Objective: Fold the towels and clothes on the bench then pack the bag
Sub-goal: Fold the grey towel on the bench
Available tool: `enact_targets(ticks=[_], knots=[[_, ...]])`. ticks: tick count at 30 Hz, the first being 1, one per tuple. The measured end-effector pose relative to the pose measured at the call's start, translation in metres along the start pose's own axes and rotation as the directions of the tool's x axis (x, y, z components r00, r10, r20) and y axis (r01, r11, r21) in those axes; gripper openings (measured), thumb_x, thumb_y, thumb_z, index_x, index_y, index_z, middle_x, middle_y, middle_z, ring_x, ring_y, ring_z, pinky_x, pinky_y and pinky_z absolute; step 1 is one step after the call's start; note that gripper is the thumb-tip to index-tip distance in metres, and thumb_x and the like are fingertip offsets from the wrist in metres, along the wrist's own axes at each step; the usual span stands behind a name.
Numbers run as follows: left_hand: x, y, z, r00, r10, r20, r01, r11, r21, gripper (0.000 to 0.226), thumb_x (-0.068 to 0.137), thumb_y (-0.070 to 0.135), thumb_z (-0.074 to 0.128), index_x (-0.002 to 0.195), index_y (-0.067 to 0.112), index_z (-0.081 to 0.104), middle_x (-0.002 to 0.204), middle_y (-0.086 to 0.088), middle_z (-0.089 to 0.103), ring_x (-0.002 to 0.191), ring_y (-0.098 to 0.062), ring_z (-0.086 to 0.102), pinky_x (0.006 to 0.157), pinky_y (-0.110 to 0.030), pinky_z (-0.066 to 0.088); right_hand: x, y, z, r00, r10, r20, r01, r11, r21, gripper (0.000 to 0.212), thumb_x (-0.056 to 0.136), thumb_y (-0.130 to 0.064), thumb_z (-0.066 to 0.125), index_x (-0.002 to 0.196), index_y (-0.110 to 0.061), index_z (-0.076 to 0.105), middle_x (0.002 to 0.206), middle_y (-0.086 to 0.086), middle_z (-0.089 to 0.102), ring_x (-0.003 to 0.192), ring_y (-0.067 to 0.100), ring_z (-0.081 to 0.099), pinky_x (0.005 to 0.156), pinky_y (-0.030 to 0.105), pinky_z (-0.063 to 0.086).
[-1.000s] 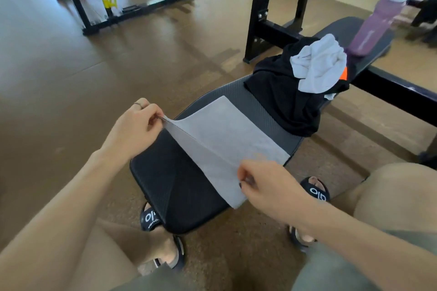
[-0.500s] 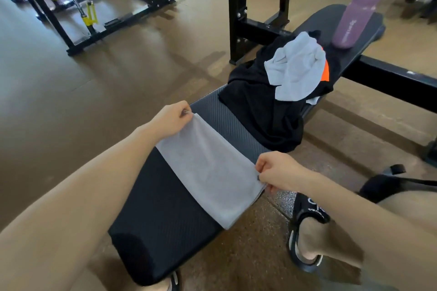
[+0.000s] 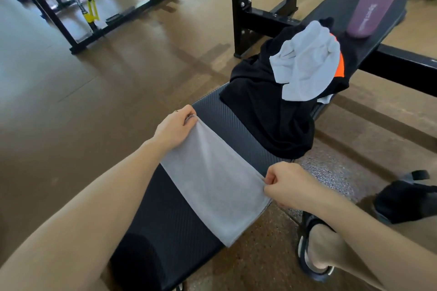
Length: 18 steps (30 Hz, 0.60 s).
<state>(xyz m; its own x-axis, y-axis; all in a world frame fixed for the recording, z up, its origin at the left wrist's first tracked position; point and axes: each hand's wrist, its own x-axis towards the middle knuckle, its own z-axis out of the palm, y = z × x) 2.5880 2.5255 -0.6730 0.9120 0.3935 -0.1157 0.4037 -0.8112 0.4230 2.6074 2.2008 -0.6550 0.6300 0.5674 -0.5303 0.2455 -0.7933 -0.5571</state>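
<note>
No legible text on bottle

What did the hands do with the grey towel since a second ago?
Both hands carried the near edge of the grey towel away from the person and laid it over the far half, so it now lies folded across the bench. The left hand and right hand still pinch its far corners. The black clothes, crumpled white towel and purple bottle stayed put.

A gym. A padded weight bench fills the centre. Black steel racks stand upper left on brown rubber flooring.
</note>
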Motion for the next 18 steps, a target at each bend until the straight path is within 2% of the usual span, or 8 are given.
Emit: enact_targets(ticks=[3,6,8,11,13,15,18], knots=[[-0.004,0.002,0.005,0.999,0.018,-0.035,-0.016,0.999,0.048,0.012,0.106,0.036,0.038,0.100,0.034,0.049,0.098,0.008,0.057,0.094,-0.015,0.052,0.076,-0.036,0.038,0.001,0.001,0.000,1.000,0.011,-0.015,-0.011,1.000,-0.001,0.011,0.080,-0.016,0.057,0.078,-0.008,0.065,0.068,0.006,0.069,0.065,0.018,0.065,0.056,0.028,0.046],[-0.005,0.003,0.007,0.998,0.027,-0.058,-0.025,0.999,0.038,0.013,0.106,0.032,0.038,0.103,0.028,0.049,0.098,0.007,0.056,0.093,-0.014,0.049,0.076,-0.035,0.037,0.003,0.001,0.000,1.000,0.024,0.008,-0.024,1.000,0.010,0.010,0.075,-0.016,0.051,0.072,-0.009,0.058,0.058,0.009,0.059,0.054,0.021,0.054,0.053,0.030,0.042],[-0.006,0.002,0.007,0.998,0.022,-0.065,-0.021,1.000,0.023,0.014,0.107,0.031,0.038,0.105,0.025,0.050,0.099,0.006,0.055,0.094,-0.015,0.048,0.077,-0.035,0.037,0.003,0.001,-0.002,0.999,0.042,0.029,-0.043,0.998,0.041,0.020,0.076,-0.015,0.049,0.077,0.001,0.061,0.061,0.016,0.067,0.053,0.022,0.057,0.052,0.036,0.049],[-0.008,0.002,0.007,0.997,0.019,-0.070,-0.019,1.000,0.010,0.015,0.107,0.030,0.038,0.105,0.022,0.051,0.101,0.005,0.056,0.096,-0.015,0.048,0.077,-0.034,0.036,0.002,0.001,-0.003,0.999,0.036,0.041,-0.037,0.999,0.031,0.026,0.079,-0.016,0.049,0.086,0.005,0.064,0.069,0.016,0.073,0.055,0.023,0.062,0.062,0.043,0.058],[-0.008,0.002,0.008,0.997,0.017,-0.077,-0.015,1.000,0.024,0.015,0.107,0.029,0.038,0.104,0.021,0.050,0.099,0.005,0.056,0.096,-0.016,0.049,0.077,-0.035,0.037,0.003,0.001,-0.001,0.999,0.018,0.027,-0.018,1.000,-0.005,0.022,0.081,-0.017,0.049,0.080,0.002,0.061,0.067,0.013,0.071,0.057,0.022,0.058,0.059,0.041,0.053],[-0.008,0.003,0.009,0.997,0.017,-0.081,-0.013,0.999,0.048,0.015,0.107,0.029,0.037,0.103,0.022,0.050,0.099,0.004,0.056,0.096,-0.017,0.049,0.077,-0.036,0.039,0.003,0.002,0.001,1.000,-0.003,0.007,0.003,0.999,-0.045,0.014,0.082,-0.018,0.050,0.075,-0.008,0.058,0.067,0.010,0.064,0.060,0.021,0.053,0.058,0.033,0.042],[-0.008,0.002,0.012,0.994,0.034,-0.101,-0.026,0.997,0.076,0.013,0.106,0.031,0.037,0.101,0.026,0.048,0.099,0.005,0.057,0.096,-0.018,0.051,0.079,-0.039,0.045,0.004,0.002,0.005,0.998,-0.022,-0.052,0.016,0.995,-0.100,0.013,0.083,-0.020,0.051,0.077,-0.010,0.055,0.080,0.008,0.065,0.071,0.022,0.056,0.059,0.033,0.038]])
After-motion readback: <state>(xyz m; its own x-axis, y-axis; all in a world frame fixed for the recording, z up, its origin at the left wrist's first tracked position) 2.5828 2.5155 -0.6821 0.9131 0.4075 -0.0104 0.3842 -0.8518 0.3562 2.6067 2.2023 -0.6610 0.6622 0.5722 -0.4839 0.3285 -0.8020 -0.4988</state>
